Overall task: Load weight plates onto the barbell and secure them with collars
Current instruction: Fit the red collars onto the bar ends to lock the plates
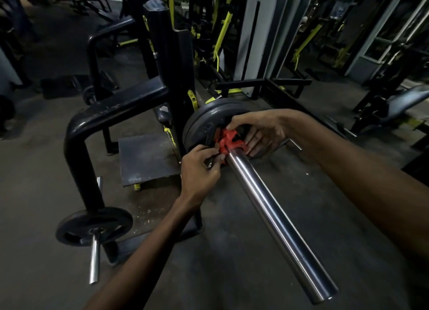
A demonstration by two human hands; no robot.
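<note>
A chrome barbell sleeve (274, 219) runs from the lower right up to two black weight plates (206, 118) stacked on it at mid-frame. A red collar (228, 140) sits on the sleeve, pressed against the outer plate. My left hand (199, 170) pinches the collar's lower left side and a dark lever there. From above and the right, my right hand (257, 131) grips the collar, its fingers lying against the plate face. The plates' hub is hidden behind both hands.
A black steel rack frame (111, 114) stands left of the plates. A small black plate (92, 226) rests on a chrome storage peg (94, 261) at lower left. A flat metal footplate (148, 158) lies under the bar. Yellow-and-black machines crowd the back; grey floor lies below.
</note>
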